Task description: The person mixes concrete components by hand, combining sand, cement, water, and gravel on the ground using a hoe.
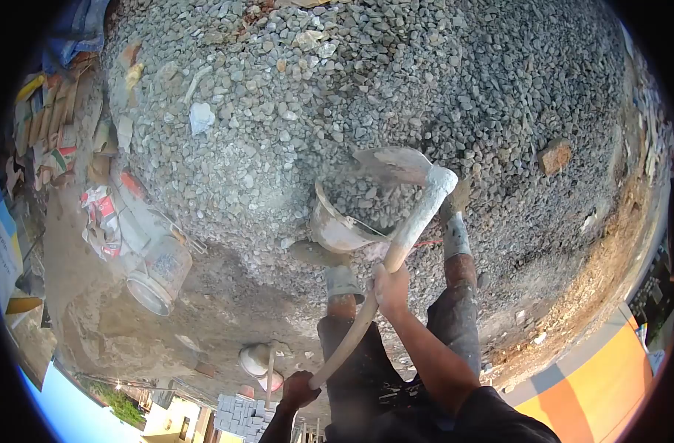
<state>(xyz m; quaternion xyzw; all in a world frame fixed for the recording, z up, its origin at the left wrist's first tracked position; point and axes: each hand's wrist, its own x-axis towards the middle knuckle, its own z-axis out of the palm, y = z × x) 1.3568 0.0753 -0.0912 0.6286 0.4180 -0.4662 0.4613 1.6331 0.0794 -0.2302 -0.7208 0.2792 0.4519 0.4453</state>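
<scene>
Both my hands are closed round the long curved wooden handle of a hoe (424, 207). My right hand (392, 288) grips it about midway, and my left hand (301, 389) holds it near the end, low beside my left leg. The hoe's broad grey blade (394, 164) is over the far rim of a pale bucket (335, 230), against the gravel. Grey gravel shows inside the bucket, which sits tilted in front of my feet, its thin wire handle lying across the near side.
A large gravel heap (315, 88) spreads ahead. A reddish brick (554, 156) lies on it at right. To the left are a whitish bucket (160, 275) on its side and a torn bag (102, 221). Behind me stand another bucket (256, 360) and an orange wall (610, 369).
</scene>
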